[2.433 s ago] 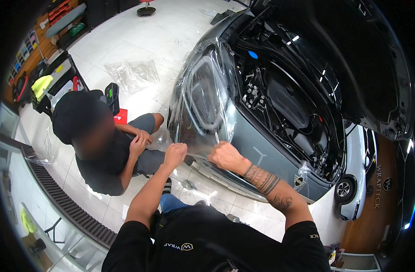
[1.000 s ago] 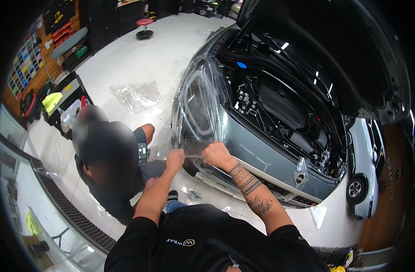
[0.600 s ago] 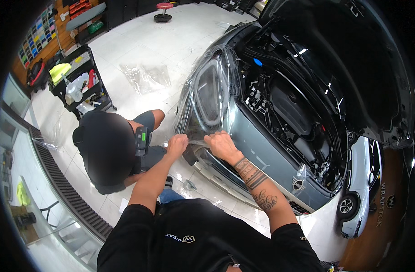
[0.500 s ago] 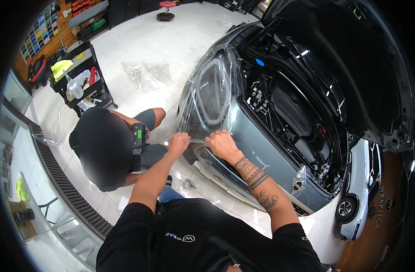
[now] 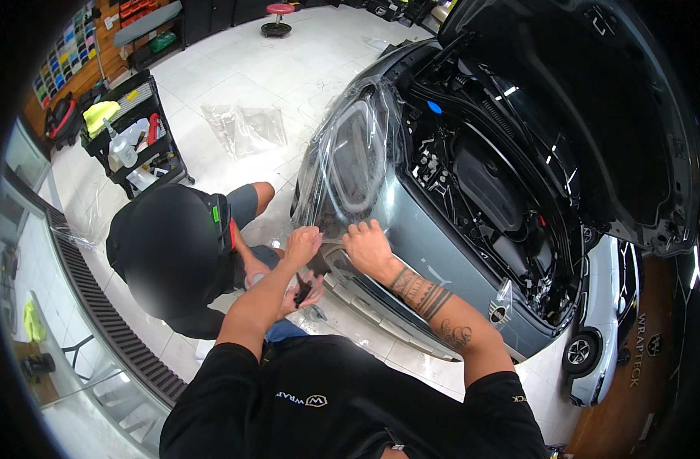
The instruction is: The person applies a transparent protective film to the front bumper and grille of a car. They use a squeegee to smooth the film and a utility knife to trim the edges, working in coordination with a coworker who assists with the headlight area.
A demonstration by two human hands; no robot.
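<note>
Clear plastic film (image 5: 327, 164) drapes in wrinkles over the headlight corner of a grey car (image 5: 434, 245) with its hood raised. My left hand (image 5: 302, 245) is closed on the film's lower edge. My right hand (image 5: 365, 246) grips that edge a short way to the right, fingers curled over it, just above the grille area. Below my left forearm, a crouching co-worker in a black cap (image 5: 162, 252) has a hand (image 5: 313, 291) on a small dark object (image 5: 302, 292), too small to identify.
A black trolley (image 5: 136, 168) with bottles and a yellow cloth stands at left. A loose plastic sheet (image 5: 243, 130) lies on the floor. A red-topped stool (image 5: 280, 9) stands at the back, a white car (image 5: 595, 321) at right, and a floor grate (image 5: 97, 291) at left.
My hands and the film's edge have risen in the picture since the earliest frame. The co-worker's hands have come forward under my left forearm, with a small dark object now showing.
</note>
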